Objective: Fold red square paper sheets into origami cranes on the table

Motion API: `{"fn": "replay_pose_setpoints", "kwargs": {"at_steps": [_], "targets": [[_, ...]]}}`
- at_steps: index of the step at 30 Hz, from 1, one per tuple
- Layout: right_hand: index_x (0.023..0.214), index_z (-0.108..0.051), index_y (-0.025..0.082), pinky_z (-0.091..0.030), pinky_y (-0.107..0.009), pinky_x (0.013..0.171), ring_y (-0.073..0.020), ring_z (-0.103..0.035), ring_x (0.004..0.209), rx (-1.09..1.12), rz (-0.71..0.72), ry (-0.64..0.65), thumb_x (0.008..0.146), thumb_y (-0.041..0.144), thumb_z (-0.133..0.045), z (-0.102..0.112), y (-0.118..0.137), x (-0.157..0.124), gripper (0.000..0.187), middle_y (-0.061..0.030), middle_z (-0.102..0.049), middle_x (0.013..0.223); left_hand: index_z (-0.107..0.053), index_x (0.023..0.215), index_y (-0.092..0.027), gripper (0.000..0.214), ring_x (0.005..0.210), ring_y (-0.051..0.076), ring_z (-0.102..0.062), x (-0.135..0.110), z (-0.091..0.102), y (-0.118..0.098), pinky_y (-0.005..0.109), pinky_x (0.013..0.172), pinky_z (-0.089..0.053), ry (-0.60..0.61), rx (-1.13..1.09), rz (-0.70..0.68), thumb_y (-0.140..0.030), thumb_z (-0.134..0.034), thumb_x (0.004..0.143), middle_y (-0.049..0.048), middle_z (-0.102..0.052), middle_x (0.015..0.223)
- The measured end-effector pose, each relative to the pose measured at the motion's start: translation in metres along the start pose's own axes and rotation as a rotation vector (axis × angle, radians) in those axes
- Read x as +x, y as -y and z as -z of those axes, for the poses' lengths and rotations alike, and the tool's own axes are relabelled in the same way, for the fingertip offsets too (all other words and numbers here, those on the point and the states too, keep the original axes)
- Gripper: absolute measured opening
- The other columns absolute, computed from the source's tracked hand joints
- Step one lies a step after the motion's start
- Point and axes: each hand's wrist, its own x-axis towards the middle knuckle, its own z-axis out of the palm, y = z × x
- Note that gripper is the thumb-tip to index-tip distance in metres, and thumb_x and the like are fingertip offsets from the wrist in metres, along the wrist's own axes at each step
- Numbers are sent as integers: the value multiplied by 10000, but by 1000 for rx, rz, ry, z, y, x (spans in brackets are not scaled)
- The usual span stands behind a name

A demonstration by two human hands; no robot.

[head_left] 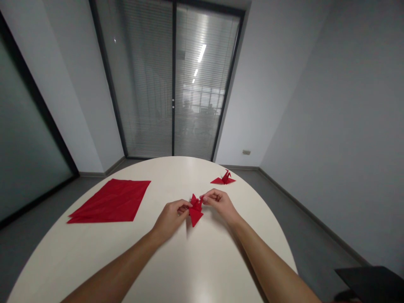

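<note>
Between my hands is a red origami crane point(196, 209), its folded wings pointing toward and away from me. My left hand point(170, 216) pinches its left side between thumb and fingers. On the other side, the fingertips of my right hand point(219, 202) are closed on a narrow tip of the crane. Just beyond my right hand, a second red paper crane point(225, 179) stands on the table with its wings spread. To the left lies a stack of red paper sheets point(113, 202), slightly fanned at the lower left corner.
All of this is on a round white table point(176, 172), whose curved edge falls away to the grey floor on both sides. At the lower right is a dark chair point(372, 280). Glass panels with blinds point(148, 84) stand beyond the table.
</note>
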Motion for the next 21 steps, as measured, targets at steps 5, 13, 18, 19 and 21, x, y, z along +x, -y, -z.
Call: {"fn": "replay_pose_setpoints", "kwargs": {"at_steps": [5, 13, 18, 19, 21], "targets": [[805, -697, 184, -572, -356, 745, -188, -699, 717, 37, -46, 23, 659, 511, -873, -2, 0, 0, 399, -46, -747, 775, -750, 966, -176, 179, 810, 174, -722, 0, -1, 4, 266, 773, -552, -3, -6, -6, -200, -619, 845, 55, -781, 948], [764, -686, 181, -561, -346, 748, -192, -708, 739, 27, -43, 34, 638, 474, -892, -3, -1, 0, 380, -56, -762, 805, -749, 983, -182, 196, 804, 179, -724, 0, 0, 3, 273, 771, -555, -12, 24, -5, -197, -606, 850, 51, -781, 944], [759, -704, 179, -556, -347, 790, -193, -720, 777, 16, -17, 25, 632, 434, -900, -3, 3, -1, 346, -69, -781, 854, -747, 967, -193, 194, 813, 180, -718, -1, 2, 0, 280, 784, -556, -29, 93, -36, -190, -597, 844, 51, -779, 945], [758, -709, 179, -556, -352, 799, -196, -721, 785, 10, -8, 20, 632, 431, -900, -3, 3, -1, 340, -71, -783, 863, -745, 965, -195, 194, 815, 180, -717, -1, 2, -1, 281, 785, -555, -29, 107, -44, -187, -593, 846, 50, -779, 950], [758, -719, 180, -555, -359, 809, -199, -722, 787, -6, 7, 13, 638, 428, -898, -2, 4, -2, 328, -74, -785, 867, -741, 966, -198, 197, 819, 181, -714, -1, 2, -2, 284, 789, -553, -34, 129, -54, -179, -584, 848, 49, -777, 956]]}}
